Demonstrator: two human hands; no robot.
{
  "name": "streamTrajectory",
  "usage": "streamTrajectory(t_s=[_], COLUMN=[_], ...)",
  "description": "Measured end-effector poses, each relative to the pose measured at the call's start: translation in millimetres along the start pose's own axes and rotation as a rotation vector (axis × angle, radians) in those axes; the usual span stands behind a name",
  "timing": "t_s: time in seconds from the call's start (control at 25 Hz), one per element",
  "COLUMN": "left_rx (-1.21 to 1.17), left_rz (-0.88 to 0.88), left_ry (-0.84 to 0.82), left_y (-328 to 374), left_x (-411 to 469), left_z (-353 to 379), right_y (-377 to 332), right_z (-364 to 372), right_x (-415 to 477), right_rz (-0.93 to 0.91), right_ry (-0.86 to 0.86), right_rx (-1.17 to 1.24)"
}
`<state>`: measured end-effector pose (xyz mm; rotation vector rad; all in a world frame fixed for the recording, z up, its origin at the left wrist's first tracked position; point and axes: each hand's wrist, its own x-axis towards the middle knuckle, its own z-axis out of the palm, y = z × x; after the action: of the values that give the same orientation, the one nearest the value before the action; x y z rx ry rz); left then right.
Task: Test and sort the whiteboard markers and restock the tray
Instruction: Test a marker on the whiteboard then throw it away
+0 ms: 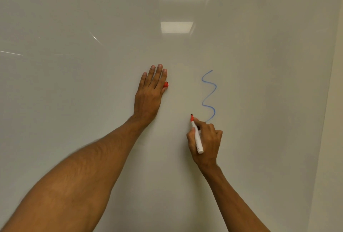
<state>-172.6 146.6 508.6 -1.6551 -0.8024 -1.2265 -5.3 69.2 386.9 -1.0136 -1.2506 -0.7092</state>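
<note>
A white whiteboard (92, 101) fills the view. My right hand (207, 142) grips an uncapped white marker with a red collar (197, 137), its dark tip touching the board at lower centre. Just right of the tip runs a blue squiggle (209, 95), drawn top to bottom. My left hand (150, 94) lies flat against the board with straight fingers, left of the squiggle. A red cap (165, 84) peeks out from under its index finger, pressed against the board.
Ceiling lights (177, 27) reflect in the glossy board near the top. The board's right edge meets a beige wall (332, 139). No tray or other markers are in view.
</note>
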Motion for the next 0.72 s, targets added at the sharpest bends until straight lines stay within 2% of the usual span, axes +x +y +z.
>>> streamTrajectory(t_s=[0.12,0.32,0.56,0.72], left_rx=[-0.024,0.005,0.068,0.048], left_rz=[-0.012,0.021,0.062,0.011], left_ry=[-0.036,-0.128,-0.266,-0.361], left_y=[2.0,-0.8,-14.8,-26.5], left_x=[-0.1,-14.5,-120.4,-183.9], left_z=[-3.9,-22.7,-49.9,-74.4], right_y=[1.4,-7.0,-23.9,-59.7], right_z=[-5.8,-11.8,0.4,10.1], right_x=[-18.9,-36.5,-74.9,-101.9], right_rz=[-0.118,-0.09,-0.224,-0.112], right_ry=[-0.101,-0.215,-0.39,-0.508], right_rx=[-0.018,0.087,0.066,0.229])
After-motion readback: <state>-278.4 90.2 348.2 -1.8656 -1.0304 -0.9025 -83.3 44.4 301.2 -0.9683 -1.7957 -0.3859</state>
